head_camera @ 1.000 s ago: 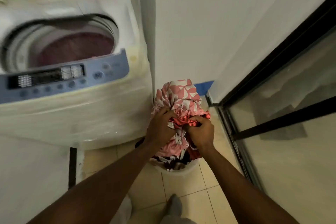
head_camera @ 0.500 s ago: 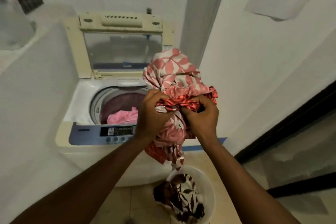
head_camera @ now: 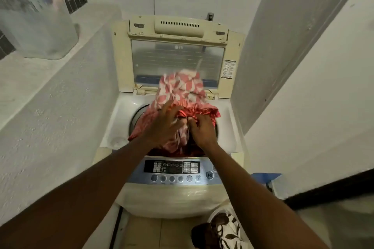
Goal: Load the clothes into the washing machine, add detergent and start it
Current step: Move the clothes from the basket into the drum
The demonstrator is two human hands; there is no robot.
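**Bundle of clothes** (head_camera: pixel 180 91): pink-and-white leaf print gathered with a red satin piece. It is held over the drum mouth of the washing machine (head_camera: pixel 174 198), with its lower folds reaching into the opening. Judged soft, light and shapeless. The satin is likely slippery, so the grasp belongs in bunched folds, not on a smooth face.

**Left hand** (head_camera: pixel 164 125): fingers stretched flat across the cloth, blurred.

**Right hand** (head_camera: pixel 202 131): fingers curled into the folds at the bundle's middle.

**Lid** (head_camera: pixel 178 60): upright behind the bundle.

**Control panel** (head_camera: pixel 172 167): at the near edge.

**More patterned laundry** (head_camera: pixel 224 228): low at the right, by the machine's foot.
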